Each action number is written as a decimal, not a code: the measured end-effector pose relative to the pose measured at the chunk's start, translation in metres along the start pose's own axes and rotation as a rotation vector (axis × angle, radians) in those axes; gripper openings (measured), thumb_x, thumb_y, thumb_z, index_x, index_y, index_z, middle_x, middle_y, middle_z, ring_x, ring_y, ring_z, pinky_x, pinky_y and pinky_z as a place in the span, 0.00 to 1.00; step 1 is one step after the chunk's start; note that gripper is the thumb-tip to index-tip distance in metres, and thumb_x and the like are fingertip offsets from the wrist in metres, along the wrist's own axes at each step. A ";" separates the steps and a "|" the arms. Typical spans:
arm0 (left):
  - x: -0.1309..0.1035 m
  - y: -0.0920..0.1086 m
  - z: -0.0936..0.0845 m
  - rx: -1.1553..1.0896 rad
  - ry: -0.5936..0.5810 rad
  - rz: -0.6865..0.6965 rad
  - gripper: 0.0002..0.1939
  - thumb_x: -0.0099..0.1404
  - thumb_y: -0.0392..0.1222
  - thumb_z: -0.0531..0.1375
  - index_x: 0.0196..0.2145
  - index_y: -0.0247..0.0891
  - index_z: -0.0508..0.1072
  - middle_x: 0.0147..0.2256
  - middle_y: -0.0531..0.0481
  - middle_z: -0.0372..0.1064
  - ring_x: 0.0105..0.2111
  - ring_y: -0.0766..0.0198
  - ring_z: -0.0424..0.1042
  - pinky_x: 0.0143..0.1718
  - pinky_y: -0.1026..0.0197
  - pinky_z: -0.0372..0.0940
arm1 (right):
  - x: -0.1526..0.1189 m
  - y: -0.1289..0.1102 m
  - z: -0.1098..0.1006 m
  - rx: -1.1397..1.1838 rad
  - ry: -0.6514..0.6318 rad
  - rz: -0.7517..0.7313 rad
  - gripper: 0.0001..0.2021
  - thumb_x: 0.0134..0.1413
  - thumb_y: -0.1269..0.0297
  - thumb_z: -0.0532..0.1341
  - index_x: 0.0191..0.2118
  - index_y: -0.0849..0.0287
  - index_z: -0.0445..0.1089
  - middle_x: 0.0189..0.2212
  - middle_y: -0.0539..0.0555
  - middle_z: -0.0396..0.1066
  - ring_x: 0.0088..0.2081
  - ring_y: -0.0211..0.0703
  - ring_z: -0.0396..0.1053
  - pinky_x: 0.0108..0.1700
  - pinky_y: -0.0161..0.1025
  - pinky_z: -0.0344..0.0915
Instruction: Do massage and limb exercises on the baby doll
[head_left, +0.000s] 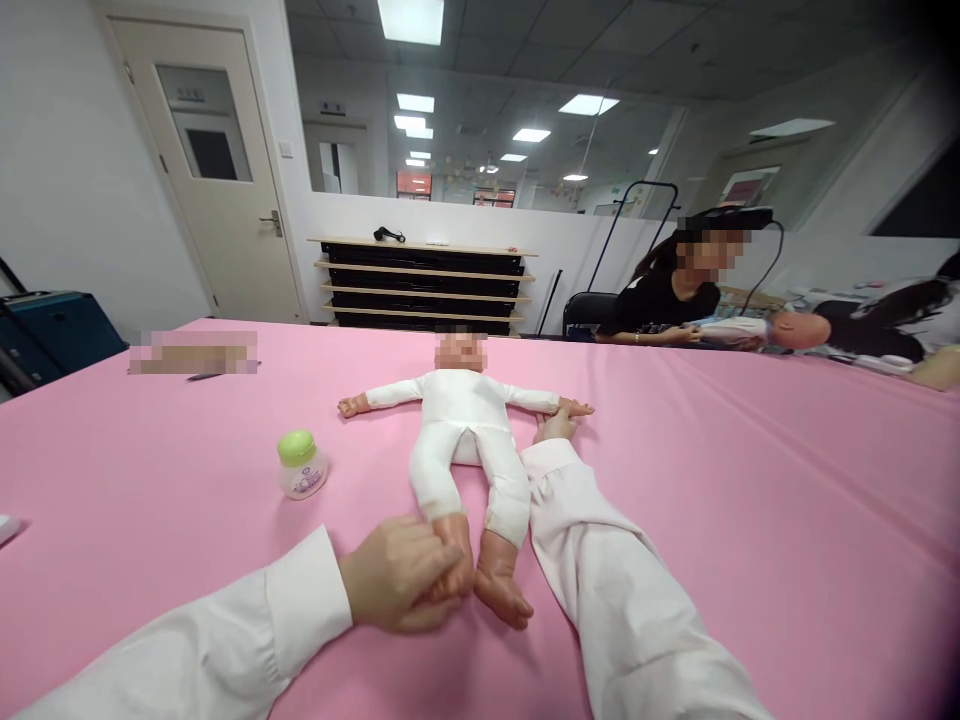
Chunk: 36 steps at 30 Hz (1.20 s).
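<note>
A baby doll [463, 400] with a white cloth body lies on its back on the pink tabletop [210, 620], arms spread and feet towards me. My left hand [401, 575] is closed around its foot on the left side; the fingers are slightly blurred. Reaching further, my right hand [556, 425] grips the doll's hand and wrist on the right side, its fingers partly hidden there. The doll's other foot [504, 585] rests free beside my left hand. To the left stands a small jar [303, 468] with a green lid.
Far left on the table are a blurred flat item [193, 353] and a pen [214, 375]. A white object [7, 528] shows at the left edge. Across the table, a seated person [667, 290] handles another doll [799, 328]. Shelves [427, 285] stand behind.
</note>
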<state>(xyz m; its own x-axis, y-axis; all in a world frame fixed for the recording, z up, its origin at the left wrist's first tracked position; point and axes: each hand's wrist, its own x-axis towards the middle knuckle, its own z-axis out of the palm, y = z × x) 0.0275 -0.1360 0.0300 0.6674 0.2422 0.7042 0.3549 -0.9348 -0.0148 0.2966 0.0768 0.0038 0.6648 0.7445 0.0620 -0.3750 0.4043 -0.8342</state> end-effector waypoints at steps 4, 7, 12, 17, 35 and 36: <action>-0.003 0.009 0.009 0.000 -0.158 0.089 0.06 0.60 0.39 0.50 0.30 0.37 0.65 0.20 0.51 0.63 0.21 0.67 0.63 0.23 0.63 0.56 | 0.006 0.003 -0.002 0.170 0.088 0.136 0.14 0.61 0.61 0.46 0.51 0.53 0.56 0.51 0.51 0.62 0.47 0.30 0.67 0.48 0.35 0.67; -0.004 0.012 0.009 0.067 -0.176 0.008 0.11 0.60 0.42 0.51 0.38 0.35 0.66 0.22 0.51 0.65 0.22 0.65 0.65 0.22 0.63 0.56 | 0.007 0.003 -0.003 0.250 0.034 0.213 0.12 0.63 0.63 0.44 0.47 0.53 0.59 0.49 0.49 0.64 0.45 0.28 0.68 0.50 0.34 0.66; -0.008 0.021 0.008 0.159 -0.261 -0.172 0.21 0.62 0.48 0.51 0.50 0.33 0.62 0.22 0.52 0.67 0.18 0.63 0.66 0.17 0.63 0.56 | 0.005 0.000 -0.007 0.235 0.003 0.209 0.13 0.63 0.58 0.42 0.46 0.51 0.60 0.51 0.48 0.63 0.47 0.28 0.67 0.50 0.35 0.67; -0.009 0.027 0.006 0.145 -0.333 -0.295 0.21 0.61 0.50 0.53 0.49 0.37 0.63 0.29 0.50 0.70 0.23 0.60 0.70 0.20 0.60 0.61 | 0.005 -0.005 -0.010 0.243 -0.001 0.299 0.12 0.63 0.56 0.45 0.43 0.53 0.62 0.48 0.51 0.64 0.46 0.29 0.67 0.49 0.35 0.67; 0.016 0.024 -0.013 0.225 0.027 -0.363 0.15 0.65 0.36 0.49 0.49 0.37 0.64 0.29 0.48 0.67 0.27 0.64 0.68 0.24 0.63 0.62 | 0.006 -0.021 0.003 0.131 0.064 0.144 0.13 0.56 0.60 0.54 0.48 0.51 0.63 0.51 0.50 0.63 0.48 0.33 0.66 0.51 0.38 0.65; 0.022 0.015 -0.016 0.228 0.064 -0.376 0.16 0.65 0.36 0.49 0.49 0.37 0.65 0.29 0.48 0.68 0.28 0.64 0.68 0.25 0.63 0.63 | 0.003 -0.025 0.010 0.107 0.027 0.073 0.15 0.54 0.61 0.57 0.48 0.52 0.63 0.50 0.50 0.64 0.48 0.34 0.66 0.51 0.38 0.64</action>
<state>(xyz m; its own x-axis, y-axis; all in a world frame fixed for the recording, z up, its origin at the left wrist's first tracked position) 0.0367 -0.1488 0.0569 0.4247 0.5313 0.7330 0.7053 -0.7018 0.1000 0.3016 0.0738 0.0301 0.6497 0.7601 -0.0130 -0.4891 0.4048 -0.7726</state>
